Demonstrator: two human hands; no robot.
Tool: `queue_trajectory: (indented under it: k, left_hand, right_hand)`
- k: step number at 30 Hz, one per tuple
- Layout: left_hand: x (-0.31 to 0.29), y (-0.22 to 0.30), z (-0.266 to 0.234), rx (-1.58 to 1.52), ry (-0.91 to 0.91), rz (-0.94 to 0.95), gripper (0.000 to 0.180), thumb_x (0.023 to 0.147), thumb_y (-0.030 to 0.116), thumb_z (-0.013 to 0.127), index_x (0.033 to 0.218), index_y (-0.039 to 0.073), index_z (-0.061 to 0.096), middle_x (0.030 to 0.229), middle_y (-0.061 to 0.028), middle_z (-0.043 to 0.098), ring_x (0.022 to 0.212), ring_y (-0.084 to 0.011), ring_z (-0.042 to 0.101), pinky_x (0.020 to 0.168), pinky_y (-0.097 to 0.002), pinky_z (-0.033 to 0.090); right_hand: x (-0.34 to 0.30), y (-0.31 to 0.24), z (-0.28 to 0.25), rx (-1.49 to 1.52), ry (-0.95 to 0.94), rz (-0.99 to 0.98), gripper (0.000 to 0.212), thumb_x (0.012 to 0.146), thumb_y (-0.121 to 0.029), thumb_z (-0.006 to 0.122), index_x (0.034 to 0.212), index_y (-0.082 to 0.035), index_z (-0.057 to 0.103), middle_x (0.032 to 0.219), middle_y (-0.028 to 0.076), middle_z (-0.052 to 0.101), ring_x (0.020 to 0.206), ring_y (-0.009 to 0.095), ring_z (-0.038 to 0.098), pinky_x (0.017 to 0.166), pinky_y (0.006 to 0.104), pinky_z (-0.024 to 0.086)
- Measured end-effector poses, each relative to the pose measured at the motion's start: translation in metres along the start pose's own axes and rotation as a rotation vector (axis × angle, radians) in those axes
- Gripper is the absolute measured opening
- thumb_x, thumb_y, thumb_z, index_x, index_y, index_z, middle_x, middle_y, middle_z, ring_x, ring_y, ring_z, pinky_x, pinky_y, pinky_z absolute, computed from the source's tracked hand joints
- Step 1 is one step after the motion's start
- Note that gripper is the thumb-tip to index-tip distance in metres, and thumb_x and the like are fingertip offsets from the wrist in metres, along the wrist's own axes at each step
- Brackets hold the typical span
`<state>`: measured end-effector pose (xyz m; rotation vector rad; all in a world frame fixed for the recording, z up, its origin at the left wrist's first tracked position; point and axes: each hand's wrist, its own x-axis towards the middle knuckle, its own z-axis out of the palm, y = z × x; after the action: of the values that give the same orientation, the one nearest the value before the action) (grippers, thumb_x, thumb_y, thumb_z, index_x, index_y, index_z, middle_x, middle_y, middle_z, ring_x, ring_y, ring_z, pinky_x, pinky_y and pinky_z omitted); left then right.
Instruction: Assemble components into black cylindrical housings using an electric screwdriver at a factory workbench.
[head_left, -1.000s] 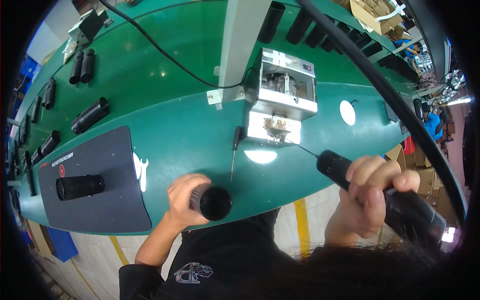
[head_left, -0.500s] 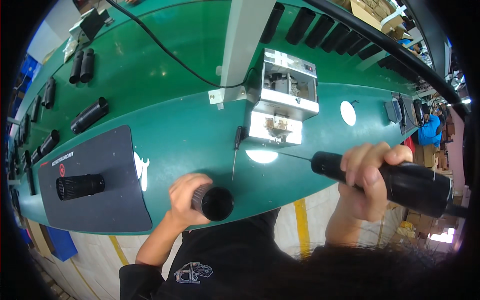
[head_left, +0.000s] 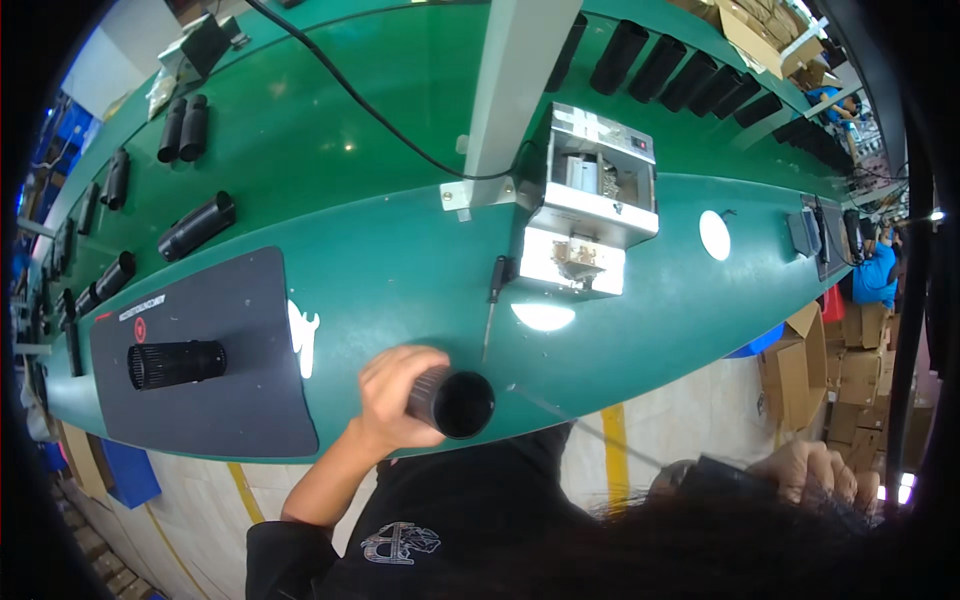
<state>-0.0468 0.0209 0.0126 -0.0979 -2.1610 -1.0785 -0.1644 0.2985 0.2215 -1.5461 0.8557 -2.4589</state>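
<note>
The left hand (head_left: 392, 392) is wrapped around a black tube (head_left: 452, 403) at the near edge of the tabletop (head_left: 400, 260), fingers curled tight on its barrel and the open mouth turned up toward the head. The right hand (head_left: 812, 470) is low at the right, off the tabletop's near edge and half hidden behind dark hair; its fingers are bent over something dark, but what it grips cannot be told. A thin wire-like line (head_left: 560, 415) runs from near the tube toward that hand.

To do this well, I would judge the tube wants holding steady with its mouth square to whatever comes in, with the wrist braced on the near edge so it does not roll. The right hand's piece should be brought up in line with the bore, not at a slant, and the thin line kept free of the rim.

Just beyond the tube lies a small screwdriver (head_left: 492, 300), pointing at the near edge. Left of it a grey mat (head_left: 240, 390) carries another black cylinder (head_left: 176, 363). Further in stands a metal fixture (head_left: 590, 215) at the foot of a grey post (head_left: 520, 80). Along the far edge lie more black tubes (head_left: 660, 65).
</note>
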Motion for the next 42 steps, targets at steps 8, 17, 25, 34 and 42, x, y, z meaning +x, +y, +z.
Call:
queue_trajectory:
  k: [8, 17, 25, 34, 42]
  left_hand:
    - [-0.001, 0.001, 0.002, 0.009, -0.004, 0.047, 0.047, 0.063, 0.018, 0.087, 0.101, -0.001, 0.066, 0.089, -0.0147, 0.072, 0.077, -0.0309, 0.072, 0.071, -0.0379, 0.056]
    - [0.004, 0.003, 0.004, 0.022, 0.051, 0.084, 0.047, 0.065, 0.019, 0.088, 0.101, -0.001, 0.065, 0.087, -0.0148, 0.071, 0.074, -0.0301, 0.071, 0.069, -0.0371, 0.056]
    - [0.002, 0.002, 0.004, -0.012, 0.032, 0.069, 0.046, 0.065, 0.019, 0.088, 0.100, -0.001, 0.065, 0.086, -0.0148, 0.071, 0.074, -0.0301, 0.071, 0.068, -0.0374, 0.056]
    - [0.003, 0.003, 0.002, -0.030, 0.000, 0.096, 0.047, 0.065, 0.019, 0.087, 0.101, -0.001, 0.065, 0.088, -0.0146, 0.071, 0.073, -0.0299, 0.070, 0.067, -0.0373, 0.055]
    - [0.006, 0.004, -0.003, -0.017, -0.061, 0.150, 0.048, 0.065, 0.022, 0.088, 0.101, -0.001, 0.065, 0.087, -0.0151, 0.070, 0.073, -0.0304, 0.070, 0.066, -0.0381, 0.055]
  right_hand:
    - [0.000, 0.021, 0.035, 0.005, 0.089, 0.127, 0.019, 0.092, -0.001, 0.069, 0.099, -0.012, 0.055, 0.070, 0.004, 0.063, 0.058, 0.016, 0.062, 0.056, 0.0296, 0.052]
    - [0.002, 0.017, 0.021, 0.051, -0.037, 0.276, 0.017, 0.092, -0.003, 0.067, 0.102, -0.013, 0.057, 0.067, 0.002, 0.064, 0.057, 0.015, 0.061, 0.055, 0.0263, 0.051]
    - [-0.006, 0.045, 0.030, 0.013, 0.058, 0.230, 0.007, 0.096, -0.009, 0.063, 0.098, -0.013, 0.057, 0.065, 0.001, 0.059, 0.055, 0.014, 0.056, 0.054, 0.0258, 0.045]
    - [-0.007, 0.047, 0.031, -0.010, 0.104, 0.224, 0.008, 0.100, -0.017, 0.058, 0.093, -0.013, 0.056, 0.062, 0.000, 0.054, 0.053, 0.012, 0.050, 0.053, 0.0253, 0.039]
    - [0.000, 0.027, 0.040, -0.004, 0.174, 0.194, 0.018, 0.104, -0.024, 0.054, 0.089, -0.014, 0.055, 0.059, -0.002, 0.049, 0.050, 0.011, 0.044, 0.051, 0.0248, 0.033]
